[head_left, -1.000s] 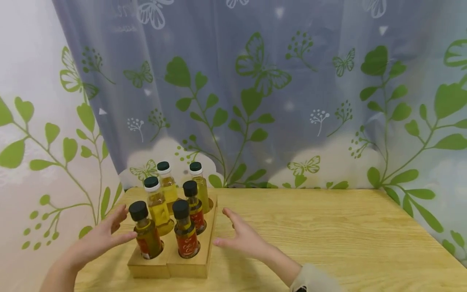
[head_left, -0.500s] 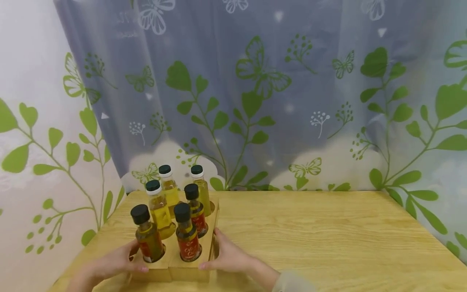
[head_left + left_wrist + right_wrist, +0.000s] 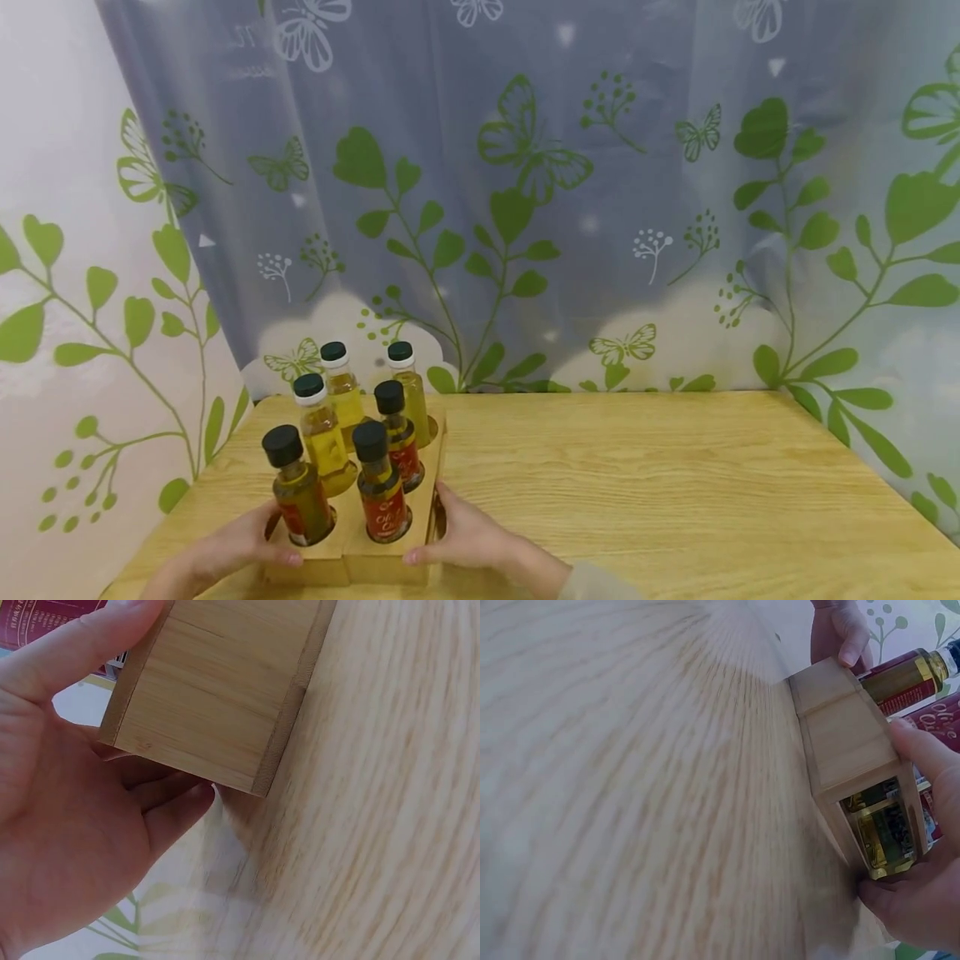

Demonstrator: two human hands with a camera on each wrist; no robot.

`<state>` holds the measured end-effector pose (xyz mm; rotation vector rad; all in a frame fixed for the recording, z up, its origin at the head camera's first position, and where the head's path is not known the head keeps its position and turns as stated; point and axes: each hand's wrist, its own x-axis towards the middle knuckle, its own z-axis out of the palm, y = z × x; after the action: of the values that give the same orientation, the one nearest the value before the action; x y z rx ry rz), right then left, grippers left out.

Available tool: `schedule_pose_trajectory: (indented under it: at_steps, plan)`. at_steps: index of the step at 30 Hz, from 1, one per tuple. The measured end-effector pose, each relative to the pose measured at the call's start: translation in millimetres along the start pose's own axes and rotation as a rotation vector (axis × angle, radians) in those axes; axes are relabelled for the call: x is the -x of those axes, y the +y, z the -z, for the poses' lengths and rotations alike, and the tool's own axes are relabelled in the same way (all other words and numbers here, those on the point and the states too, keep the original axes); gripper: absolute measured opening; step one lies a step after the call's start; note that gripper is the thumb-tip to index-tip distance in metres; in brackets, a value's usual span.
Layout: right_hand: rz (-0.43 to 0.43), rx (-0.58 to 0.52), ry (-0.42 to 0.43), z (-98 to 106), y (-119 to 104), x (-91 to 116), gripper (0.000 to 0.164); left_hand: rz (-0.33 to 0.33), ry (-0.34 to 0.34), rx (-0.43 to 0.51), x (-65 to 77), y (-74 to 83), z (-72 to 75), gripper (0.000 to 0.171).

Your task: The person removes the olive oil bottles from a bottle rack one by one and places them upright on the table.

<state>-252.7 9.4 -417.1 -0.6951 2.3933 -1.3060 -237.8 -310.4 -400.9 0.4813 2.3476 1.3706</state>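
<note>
A wooden bottle rack (image 3: 382, 569) stands at the table's left side, a seam running down its front. My left hand (image 3: 236, 550) grips its near left corner, thumb over the front edge and fingers along the side. At the near right corner my right hand (image 3: 476, 533) holds it the same way. Upright in the round holes are several bottles: dark-capped olive oil bottles (image 3: 385, 504) with red labels in front, and clear bottles of yellow oil (image 3: 326, 446) with green-and-white caps behind. In the right wrist view, an opening in the rack's side (image 3: 840, 742) shows glass inside.
The wood-grain table (image 3: 675, 483) extends to the right of the rack. Behind it hangs a grey-blue curtain (image 3: 450, 108) printed with green leaves and butterflies; a pale leaf-patterned sheet (image 3: 97, 250) closes off the left.
One second ago both hands were spread apart on either side of the rack. They have come inward and down onto its near corners and now grip it. The bottles keep their places.
</note>
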Motion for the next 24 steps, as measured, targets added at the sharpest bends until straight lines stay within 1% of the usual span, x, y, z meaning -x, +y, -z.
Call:
schedule_pose_trajectory:
  at_steps: [4, 6, 10, 14, 18, 22, 24]
  plan:
    - [-0.027, 0.005, 0.013, -1.5, -2.0, 0.3, 0.106, -0.039, -0.015, 0.013, -0.3, -1.4, 0.5, 0.074]
    - [-0.035, -0.010, 0.013, -1.8, -2.7, 0.7, 0.106, -0.050, -0.025, 0.019, -0.9, -2.4, 1.0, 0.072]
    - [-0.051, -0.056, 0.010, -2.8, -3.8, 1.9, 0.105, -0.074, -0.041, -0.002, -1.1, -4.9, 2.6, 0.069]
    - [-0.058, -0.078, 0.018, -3.8, -4.4, 3.0, 0.106, -0.085, -0.032, -0.020, -1.0, -5.0, 2.4, 0.068]
    - [-0.018, -0.101, 0.015, -1.5, -3.2, 3.6, 0.105, -0.075, -0.025, -0.004, -1.1, -3.0, 1.1, 0.070]
    - [0.018, -0.132, 0.005, 1.3, -3.2, 3.9, 0.104, -0.058, -0.007, -0.020, -0.8, -2.0, 1.5, 0.073]
    - [0.014, -0.130, 0.004, 2.3, -4.0, 4.7, 0.105, -0.060, -0.002, -0.019, -1.0, -1.5, 2.3, 0.074]
